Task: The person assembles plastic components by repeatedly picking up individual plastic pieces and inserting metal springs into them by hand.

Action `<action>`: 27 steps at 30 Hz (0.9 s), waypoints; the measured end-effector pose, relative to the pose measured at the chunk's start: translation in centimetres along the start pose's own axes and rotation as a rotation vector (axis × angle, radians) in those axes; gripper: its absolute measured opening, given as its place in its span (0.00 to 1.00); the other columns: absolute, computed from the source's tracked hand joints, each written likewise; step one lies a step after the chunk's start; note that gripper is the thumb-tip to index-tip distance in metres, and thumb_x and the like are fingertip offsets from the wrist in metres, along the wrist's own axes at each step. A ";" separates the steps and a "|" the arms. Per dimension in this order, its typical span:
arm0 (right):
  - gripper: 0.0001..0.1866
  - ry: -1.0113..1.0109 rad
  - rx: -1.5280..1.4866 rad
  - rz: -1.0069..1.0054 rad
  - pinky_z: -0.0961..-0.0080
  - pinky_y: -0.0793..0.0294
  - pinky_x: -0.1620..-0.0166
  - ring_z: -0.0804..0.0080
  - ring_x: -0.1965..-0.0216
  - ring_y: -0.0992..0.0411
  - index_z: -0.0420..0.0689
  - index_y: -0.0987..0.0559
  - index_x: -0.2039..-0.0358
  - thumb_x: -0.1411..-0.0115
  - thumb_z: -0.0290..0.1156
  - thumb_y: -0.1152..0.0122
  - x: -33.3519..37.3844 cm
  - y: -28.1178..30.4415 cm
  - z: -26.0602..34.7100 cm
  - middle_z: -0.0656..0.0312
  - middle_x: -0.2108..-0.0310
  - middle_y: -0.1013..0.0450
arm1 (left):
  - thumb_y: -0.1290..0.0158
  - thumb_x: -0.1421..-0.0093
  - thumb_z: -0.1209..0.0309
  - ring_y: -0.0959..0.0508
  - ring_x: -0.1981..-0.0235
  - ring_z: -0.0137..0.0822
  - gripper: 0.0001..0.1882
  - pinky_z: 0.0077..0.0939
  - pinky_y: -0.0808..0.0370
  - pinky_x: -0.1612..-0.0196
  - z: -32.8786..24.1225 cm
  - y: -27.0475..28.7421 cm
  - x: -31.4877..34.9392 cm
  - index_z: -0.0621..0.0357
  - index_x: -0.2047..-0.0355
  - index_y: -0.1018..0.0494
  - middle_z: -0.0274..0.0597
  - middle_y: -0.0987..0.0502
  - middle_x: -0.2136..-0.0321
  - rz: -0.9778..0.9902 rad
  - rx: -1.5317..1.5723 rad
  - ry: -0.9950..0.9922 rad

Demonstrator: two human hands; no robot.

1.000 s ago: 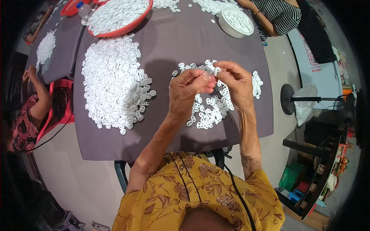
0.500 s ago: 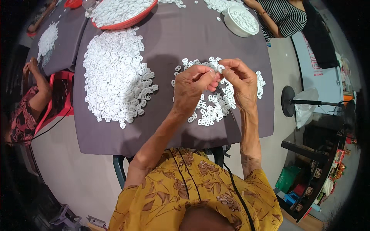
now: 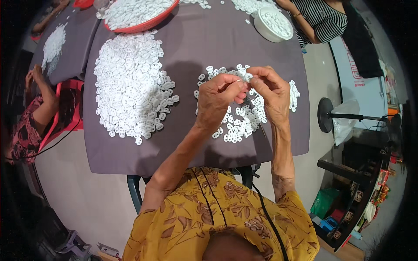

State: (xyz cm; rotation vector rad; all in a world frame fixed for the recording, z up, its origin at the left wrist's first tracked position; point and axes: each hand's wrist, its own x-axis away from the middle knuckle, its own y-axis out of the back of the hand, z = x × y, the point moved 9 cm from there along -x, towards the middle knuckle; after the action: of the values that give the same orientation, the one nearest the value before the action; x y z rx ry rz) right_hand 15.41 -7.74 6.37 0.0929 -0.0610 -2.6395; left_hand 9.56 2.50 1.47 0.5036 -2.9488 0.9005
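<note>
Pinching a white piece (image 3: 248, 77) — probably light, stiff, best rim-held — right hand (image 3: 275, 92) faces left hand (image 3: 214, 98), whose hold is unclear.

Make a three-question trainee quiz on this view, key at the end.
1. True or false: the white bowl stands to the right of the red basket.
2. What shows at the thumb and finger of the right hand?
3. Fill in: the big loose pile of white pieces lies to the ____ of the left hand.

Key:
1. True.
2. A small white piece.
3. Left.
</note>
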 end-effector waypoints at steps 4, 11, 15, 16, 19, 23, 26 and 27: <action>0.08 0.040 0.065 0.024 0.85 0.34 0.64 0.80 0.71 0.32 0.34 0.25 0.66 0.48 0.19 0.48 0.0 -0.2 0.5 0.66 0.73 0.33 | 0.51 0.45 0.74 0.27 0.75 0.25 0.06 0.17 0.28 0.71 0.0 -0.1 0.1 0.66 0.70 0.28 0.39 0.25 0.75 0.017 0.004 0.001; 0.08 0.051 0.115 0.015 0.85 0.34 0.65 0.81 0.71 0.32 0.35 0.25 0.66 0.48 0.19 0.47 0.1 0.1 0.4 0.66 0.73 0.33 | 0.52 0.45 0.75 0.27 0.75 0.25 0.06 0.17 0.28 0.71 0.3 -0.2 0.0 0.65 0.71 0.28 0.39 0.24 0.74 0.013 0.009 0.005; 0.08 0.039 0.137 0.017 0.84 0.33 0.65 0.80 0.70 0.32 0.34 0.25 0.66 0.48 0.19 0.47 0.0 0.1 0.5 0.65 0.72 0.33 | 0.52 0.45 0.75 0.27 0.75 0.25 0.06 0.16 0.28 0.71 0.1 -0.2 0.0 0.65 0.71 0.28 0.39 0.24 0.74 0.002 0.002 -0.003; 0.08 0.038 0.138 0.020 0.84 0.33 0.65 0.80 0.70 0.32 0.34 0.25 0.66 0.48 0.19 0.47 0.0 0.1 0.4 0.65 0.72 0.33 | 0.52 0.45 0.75 0.27 0.75 0.25 0.06 0.16 0.28 0.71 0.2 -0.2 0.0 0.65 0.71 0.28 0.39 0.24 0.74 -0.001 0.003 -0.003; 0.08 0.024 0.107 0.022 0.84 0.33 0.64 0.79 0.70 0.32 0.33 0.25 0.66 0.48 0.19 0.47 -0.1 0.2 -0.2 0.64 0.71 0.33 | 0.52 0.46 0.75 0.27 0.76 0.25 0.06 0.16 0.28 0.71 0.3 0.0 -0.1 0.66 0.71 0.28 0.40 0.24 0.74 -0.009 -0.013 0.001; 0.08 0.028 0.105 0.021 0.83 0.32 0.63 0.79 0.69 0.32 0.33 0.25 0.66 0.48 0.19 0.47 0.0 -0.2 0.2 0.64 0.71 0.33 | 0.52 0.45 0.75 0.25 0.76 0.28 0.06 0.19 0.27 0.71 0.3 0.3 -0.2 0.66 0.70 0.28 0.41 0.24 0.74 -0.018 -0.048 -0.005; 0.08 0.038 0.086 0.019 0.83 0.32 0.63 0.78 0.69 0.32 0.33 0.25 0.66 0.47 0.19 0.47 0.1 -0.2 0.4 0.64 0.71 0.33 | 0.51 0.45 0.74 0.25 0.76 0.28 0.07 0.20 0.27 0.71 0.4 0.2 -0.2 0.67 0.69 0.29 0.42 0.24 0.74 -0.007 -0.071 -0.007; 0.08 0.043 0.108 0.015 0.83 0.33 0.63 0.78 0.69 0.32 0.33 0.26 0.65 0.47 0.19 0.47 0.1 -0.2 0.4 0.64 0.70 0.33 | 0.51 0.45 0.74 0.25 0.76 0.28 0.07 0.20 0.27 0.71 0.4 0.2 -0.2 0.67 0.69 0.29 0.42 0.24 0.74 -0.007 -0.061 -0.001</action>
State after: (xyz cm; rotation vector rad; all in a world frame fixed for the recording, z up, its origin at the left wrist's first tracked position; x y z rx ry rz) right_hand 15.19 -7.63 6.79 0.1842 -0.1887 -2.6174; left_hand 9.75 2.49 0.97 0.5108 -2.9631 0.8074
